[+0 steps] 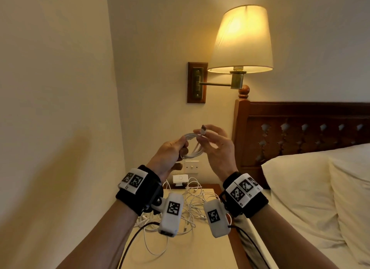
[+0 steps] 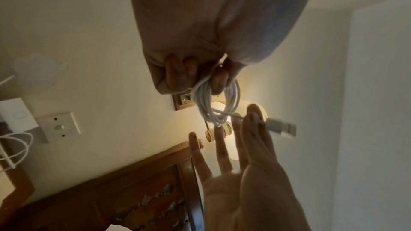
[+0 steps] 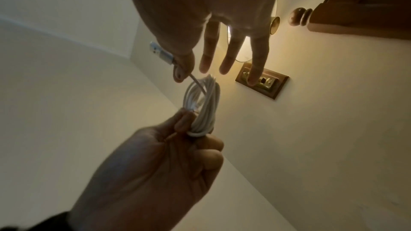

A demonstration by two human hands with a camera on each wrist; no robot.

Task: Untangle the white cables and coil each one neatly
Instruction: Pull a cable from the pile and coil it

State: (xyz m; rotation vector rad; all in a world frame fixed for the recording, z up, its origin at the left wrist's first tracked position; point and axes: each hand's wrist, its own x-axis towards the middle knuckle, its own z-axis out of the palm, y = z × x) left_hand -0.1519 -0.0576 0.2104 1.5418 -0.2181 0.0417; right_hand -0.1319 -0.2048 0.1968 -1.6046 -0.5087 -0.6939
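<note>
Coil (image 1: 190, 148): one white cable, nearly wound, gripped in the left hand (image 1: 170, 154) above the nightstand (image 1: 200, 254). Right hand (image 1: 218, 146) pinches its plug (image 1: 203, 128); other fingers spread. Tangle (image 1: 192, 204): remaining cables on the nightstand, apparently yet to be sorted.

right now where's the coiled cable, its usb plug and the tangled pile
coiled cable (image 2: 217, 102), left wrist view, bundled loops
usb plug (image 2: 282, 128), left wrist view, metal shell
tangled pile (image 1: 195, 203), head view, middle of heap

White cable, cream room, dark wood

We see a white coil (image 1: 190, 148), silver plug (image 1: 203, 128), black wristbands (image 1: 140, 190) with black-and-white square-patterned tags, a cream lampshade (image 1: 241, 40), reddish-brown headboard (image 1: 300, 128).
</note>
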